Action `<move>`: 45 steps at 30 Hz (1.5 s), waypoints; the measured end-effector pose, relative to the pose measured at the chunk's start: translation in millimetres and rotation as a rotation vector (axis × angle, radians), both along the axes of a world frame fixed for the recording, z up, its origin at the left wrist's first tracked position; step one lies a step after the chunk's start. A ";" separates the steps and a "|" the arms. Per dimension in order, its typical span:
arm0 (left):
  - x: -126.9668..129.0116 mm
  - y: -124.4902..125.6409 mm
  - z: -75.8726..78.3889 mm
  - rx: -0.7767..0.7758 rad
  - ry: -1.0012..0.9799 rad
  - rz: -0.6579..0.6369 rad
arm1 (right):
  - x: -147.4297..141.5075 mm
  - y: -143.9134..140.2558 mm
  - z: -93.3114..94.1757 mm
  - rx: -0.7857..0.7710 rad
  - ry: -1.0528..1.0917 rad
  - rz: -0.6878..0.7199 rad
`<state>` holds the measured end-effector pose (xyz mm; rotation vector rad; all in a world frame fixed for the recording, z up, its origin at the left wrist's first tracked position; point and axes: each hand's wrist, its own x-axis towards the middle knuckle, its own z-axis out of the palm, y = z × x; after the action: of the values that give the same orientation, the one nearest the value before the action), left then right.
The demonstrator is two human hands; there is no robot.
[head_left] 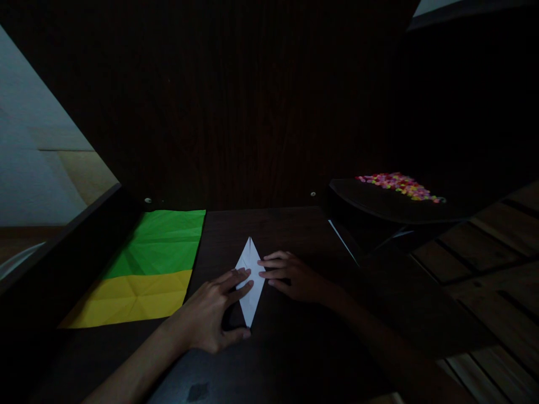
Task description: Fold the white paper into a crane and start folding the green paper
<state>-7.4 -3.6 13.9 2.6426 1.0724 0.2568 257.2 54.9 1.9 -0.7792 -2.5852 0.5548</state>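
A white sheet of paper folded into a narrow diamond (251, 300) lies flat on the dark wooden surface, with a slit at its far tip. My left hand (214, 306) rests on its left side, fingers spread across the paper and thumb at the near tip. From the right, my right hand (295, 276) touches the diamond's right edge with its fingertips, the fingers apart. Neither hand is closed around the paper.
Left of the diamond lie a green paper sheet (166, 241) and a yellow one (137, 297), both creased. A dark upright panel (252, 112) rises behind. At the right, small colourful pieces (400, 185) sit on a dark curved shelf (357, 196). Wooden slats (497, 297) show beyond.
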 end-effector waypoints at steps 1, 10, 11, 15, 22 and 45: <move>-0.6 0.1 1.0 -0.013 -0.014 -0.013 | -0.5 0.5 -0.1 0.017 -0.004 0.016; 12.0 0.7 -4.2 0.017 -0.218 0.045 | -3.6 5.0 -3.4 0.222 -0.022 0.098; 13.6 0.1 -6.1 0.048 -0.224 0.029 | -3.5 4.8 -3.6 0.231 -0.022 0.098; 16.3 -2.9 -9.0 0.060 -0.240 0.056 | -3.5 2.2 -2.4 0.256 -0.036 0.097; 18.2 -1.4 -2.5 0.075 -0.257 -0.006 | -5.9 -1.9 -0.3 0.275 -0.039 0.098; 18.8 -5.3 -1.8 0.086 -0.249 -0.040 | -27.8 -2.9 -25.7 0.222 0.166 -0.140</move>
<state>11.4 -8.9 12.1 2.6149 0.9458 0.6182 229.4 52.0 -23.8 -0.7948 -2.3676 0.2724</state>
